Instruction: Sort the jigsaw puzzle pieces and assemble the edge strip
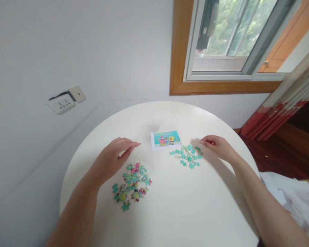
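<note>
1. The left hand hovers above the table, thumb and index finger slightly parted, with nothing visible in its grip.
2. The right hand has its fingertips close together beside the smaller puzzle-piece pile; whether they pinch a piece, I cannot tell.
3. The larger, multicolored puzzle-piece pile lies near the left hand.
4. The cartoon reference picture lies flat between the hands, just beside the smaller pile.
</note>
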A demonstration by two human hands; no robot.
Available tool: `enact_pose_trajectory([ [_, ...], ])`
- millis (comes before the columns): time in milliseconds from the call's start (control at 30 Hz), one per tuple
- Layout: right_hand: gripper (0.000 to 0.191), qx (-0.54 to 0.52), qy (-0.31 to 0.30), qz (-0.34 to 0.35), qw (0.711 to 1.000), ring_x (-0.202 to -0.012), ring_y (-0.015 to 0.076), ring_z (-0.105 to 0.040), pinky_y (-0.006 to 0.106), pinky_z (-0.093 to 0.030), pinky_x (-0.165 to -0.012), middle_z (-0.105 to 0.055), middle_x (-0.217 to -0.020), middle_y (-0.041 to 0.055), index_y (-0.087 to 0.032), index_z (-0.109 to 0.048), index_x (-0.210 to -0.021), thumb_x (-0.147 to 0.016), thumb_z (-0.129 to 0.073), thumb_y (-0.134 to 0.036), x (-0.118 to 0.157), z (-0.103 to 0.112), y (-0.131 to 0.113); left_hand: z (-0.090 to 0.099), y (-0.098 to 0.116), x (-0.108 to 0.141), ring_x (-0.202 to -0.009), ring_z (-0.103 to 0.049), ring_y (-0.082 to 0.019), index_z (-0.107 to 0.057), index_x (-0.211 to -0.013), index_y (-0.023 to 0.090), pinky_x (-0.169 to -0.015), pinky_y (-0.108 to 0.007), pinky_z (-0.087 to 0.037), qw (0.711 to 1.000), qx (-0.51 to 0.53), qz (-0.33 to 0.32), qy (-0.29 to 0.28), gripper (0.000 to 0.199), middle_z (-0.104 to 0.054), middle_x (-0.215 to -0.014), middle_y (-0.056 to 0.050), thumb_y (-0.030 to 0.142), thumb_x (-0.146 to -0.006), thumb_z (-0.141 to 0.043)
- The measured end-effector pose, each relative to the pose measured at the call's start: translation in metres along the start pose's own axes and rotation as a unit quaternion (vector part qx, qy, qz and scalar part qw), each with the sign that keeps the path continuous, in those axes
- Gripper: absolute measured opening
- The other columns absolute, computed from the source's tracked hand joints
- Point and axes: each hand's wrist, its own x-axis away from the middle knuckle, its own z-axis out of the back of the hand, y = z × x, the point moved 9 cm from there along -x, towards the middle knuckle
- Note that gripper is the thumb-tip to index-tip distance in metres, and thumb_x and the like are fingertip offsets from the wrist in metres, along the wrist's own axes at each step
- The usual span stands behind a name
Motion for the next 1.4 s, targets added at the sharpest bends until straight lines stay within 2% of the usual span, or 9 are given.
enact_pose_trajectory([
  [200,0.035,-0.010,-0.007,-0.003,1.000,-0.065,0.0174,-0.056,0.029,-0.040,-0.061,-0.069,-0.072,0.0035,-0.019,-0.071,-0.078,-0.084,-0.052,-0.047,0.001,-0.001,0.001,-0.011,-0.014,0.008,-0.092,-0.065,-0.021,-0.070,-0.100,0.020,-0.084,-0.033,-0.051,0.999,0.010,0.012,-0.044,0.027,-0.073,-0.097,-0.005,0.034,-0.094,-0.048],
  [433,0.035,-0.020,-0.012,-0.002,1.000,-0.065,0.0178,-0.056,0.028,-0.040,-0.060,-0.068,-0.071,0.0037,-0.019,-0.072,-0.080,-0.084,-0.053,-0.048,0.001,-0.005,0.008,-0.011,-0.006,0.025,-0.092,-0.062,-0.023,-0.070,-0.104,0.020,-0.085,-0.037,-0.050,0.997,-0.035,-0.003,-0.068,0.026,-0.071,-0.095,-0.007,0.026,-0.093,-0.047],
  [567,0.034,-0.033,-0.018,0.006,0.999,-0.067,0.0182,-0.057,0.028,-0.040,-0.060,-0.069,-0.073,0.0041,-0.019,-0.072,-0.081,-0.085,-0.052,-0.048,0.001,-0.007,0.008,-0.016,0.013,0.044,-0.106,-0.057,-0.025,-0.063,-0.122,0.021,-0.094,-0.042,-0.048,0.995,-0.068,-0.028,-0.072,0.035,-0.065,-0.114,-0.010,0.018,-0.094,-0.043],
  [700,0.032,-0.034,-0.020,0.005,0.999,-0.068,0.0187,-0.058,0.029,-0.042,-0.062,-0.070,-0.076,0.0043,-0.020,-0.072,-0.080,-0.085,-0.053,-0.046,0.001,-0.008,0.006,-0.038,0.026,0.066,-0.122,-0.049,-0.027,-0.055,-0.135,0.030,-0.103,-0.045,-0.043,0.985,-0.112,-0.052,-0.117,0.041,-0.054,-0.137,-0.008,0.021,-0.097,-0.043],
  [833,0.032,-0.029,-0.020,0.002,0.999,-0.067,0.0192,-0.059,0.029,-0.042,-0.061,-0.070,-0.075,0.0042,-0.021,-0.072,-0.081,-0.084,-0.053,-0.047,0.001,-0.007,0.007,-0.046,0.025,0.079,-0.128,-0.046,-0.028,-0.056,-0.134,0.031,-0.109,-0.046,-0.039,0.979,-0.139,-0.072,-0.129,0.038,-0.048,-0.146,-0.006,0.031,-0.097,-0.047],
  [1000,0.033,-0.019,-0.015,0.008,1.000,-0.068,0.0195,-0.060,0.029,-0.043,-0.062,-0.071,-0.076,0.0042,-0.021,-0.073,-0.083,-0.084,-0.053,-0.047,0.001,-0.006,0.007,-0.040,0.019,0.092,-0.129,-0.046,-0.027,-0.053,-0.137,0.032,-0.109,-0.044,-0.039,0.979,-0.151,-0.073,-0.119,0.040,-0.049,-0.146,-0.005,0.032,-0.098,-0.047],
  [1100,0.033,-0.017,-0.020,0.003,1.000,-0.067,0.0192,-0.060,0.030,-0.043,-0.062,-0.071,-0.076,0.0044,-0.021,-0.073,-0.083,-0.084,-0.053,-0.047,0.001,-0.007,0.008,-0.041,0.021,0.095,-0.130,-0.045,-0.026,-0.053,-0.138,0.032,-0.109,-0.043,-0.039,0.978,-0.150,-0.079,-0.123,0.040,-0.049,-0.146,-0.004,0.033,-0.098,-0.048],
  [1267,0.032,-0.020,-0.013,0.006,1.000,-0.069,0.0195,-0.060,0.030,-0.043,-0.063,-0.072,-0.078,0.0048,-0.021,-0.073,-0.084,-0.084,-0.053,-0.046,0.001,-0.006,0.006,-0.047,0.028,0.085,-0.130,-0.046,-0.026,-0.051,-0.139,0.032,-0.110,-0.042,-0.039,0.980,-0.132,-0.083,-0.127,0.042,-0.049,-0.147,-0.003,0.033,-0.097,-0.050],
  [1400,0.033,-0.019,-0.014,0.011,1.000,-0.068,0.0189,-0.059,0.030,-0.042,-0.062,-0.072,-0.076,0.0045,-0.020,-0.073,-0.083,-0.084,-0.053,-0.046,0.001,-0.006,0.003,-0.054,0.035,0.081,-0.136,-0.043,-0.026,-0.050,-0.140,0.031,-0.115,-0.045,-0.034,0.976,-0.139,-0.106,-0.132,0.043,-0.044,-0.152,-0.003,0.035,-0.098,-0.050],
])
